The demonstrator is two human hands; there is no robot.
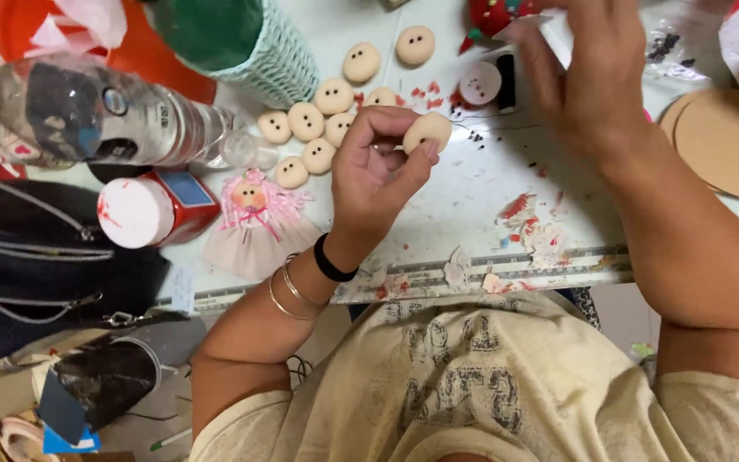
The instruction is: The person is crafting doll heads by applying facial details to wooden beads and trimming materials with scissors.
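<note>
Beige oval doll head point(427, 133) sits pinched between the fingertips of the left hand point(375, 167), raised just above a paint-flecked white table point(472, 197). Right hand point(588, 73) hovers beyond it, fingers loosely spread, though whether it grips anything cannot be told. More beige heads point(318, 120) with dot eyes cluster to the left, near a pink-haired doll point(256, 224), a red jar point(154, 208) and a plastic bottle point(104, 111).

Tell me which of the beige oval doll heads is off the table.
The one pinched in the left hand: that beige head is held up, while the others lie on the white table.
</note>
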